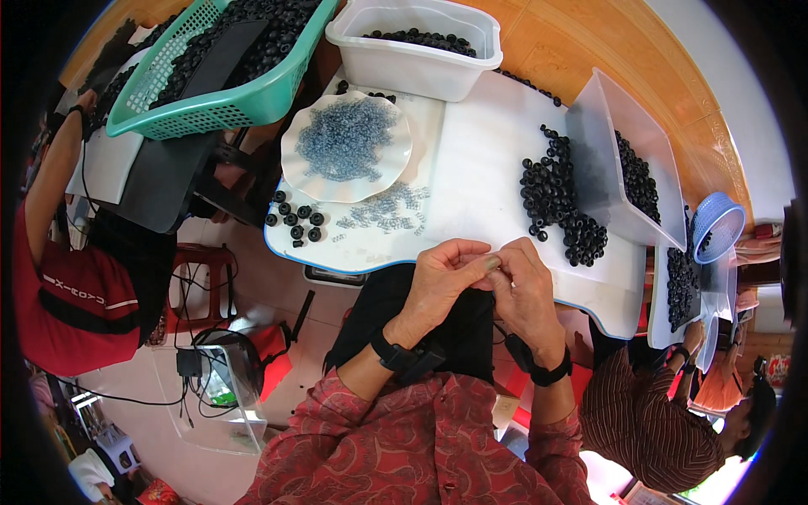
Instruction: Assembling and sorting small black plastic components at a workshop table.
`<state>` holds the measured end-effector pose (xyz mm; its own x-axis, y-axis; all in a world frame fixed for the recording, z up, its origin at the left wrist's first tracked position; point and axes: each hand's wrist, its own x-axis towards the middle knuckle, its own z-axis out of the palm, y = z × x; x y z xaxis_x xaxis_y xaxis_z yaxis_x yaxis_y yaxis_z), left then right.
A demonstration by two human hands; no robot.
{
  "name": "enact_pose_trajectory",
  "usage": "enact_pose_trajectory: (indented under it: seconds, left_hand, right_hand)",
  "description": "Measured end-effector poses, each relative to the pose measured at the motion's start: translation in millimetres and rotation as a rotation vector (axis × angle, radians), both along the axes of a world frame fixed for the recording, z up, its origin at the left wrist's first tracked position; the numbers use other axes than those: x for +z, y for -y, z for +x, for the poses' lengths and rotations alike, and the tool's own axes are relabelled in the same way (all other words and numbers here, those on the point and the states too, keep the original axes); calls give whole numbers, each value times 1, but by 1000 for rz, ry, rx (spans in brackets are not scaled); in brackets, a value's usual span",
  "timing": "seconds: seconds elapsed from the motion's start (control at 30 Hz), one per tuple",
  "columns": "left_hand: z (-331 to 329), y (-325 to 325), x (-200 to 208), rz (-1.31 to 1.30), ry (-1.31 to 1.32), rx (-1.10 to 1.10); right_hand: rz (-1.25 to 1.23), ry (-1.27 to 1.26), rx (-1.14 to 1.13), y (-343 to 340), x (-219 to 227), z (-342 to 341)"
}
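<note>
My left hand (440, 280) and my right hand (523, 289) meet just past the table's near edge. Thumbs and fingertips are pinched together; whatever they hold is hidden between them. To the left, a white scalloped plate (394, 162) carries a heap of small clear bluish rings (345, 139). More of these clear pieces (389, 209) are scattered on the table by the plate. Several black round parts (296, 220) lie at the table's left corner. A larger pile of black parts with holes (551, 187) spreads to the right of my hands.
The white table (480, 151) has a blue edge. At its back stands a white tub (408, 71) of black parts; a translucent bin (602, 156) tilts at the right. A green basket (219, 111) is far left. People sit on both sides; cables (181, 396) hang lower left.
</note>
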<state>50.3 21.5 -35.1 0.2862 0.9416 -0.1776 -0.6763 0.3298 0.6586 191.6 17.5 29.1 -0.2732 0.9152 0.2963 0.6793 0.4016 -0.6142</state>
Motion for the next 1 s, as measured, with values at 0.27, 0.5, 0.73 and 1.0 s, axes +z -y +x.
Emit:
enact_pose_trajectory:
  seconds: [0.27, 0.5, 0.73, 1.0]
  left_hand:
    - [0, 0, -4, 24, -75, 6]
    - [-7, -3, -9, 30, 26, 13]
    - [-18, -3, -12, 74, 190, -4]
    - [-31, -6, -14, 73, 346, -36]
  right_hand:
    - [-50, -67, -34, 6, -3, -2]
    - [-84, -377, -214, 17, -24, 0]
    - [-148, -621, -217, 22, -37, -14]
    - [-204, -676, -261, 26, -36, -16]
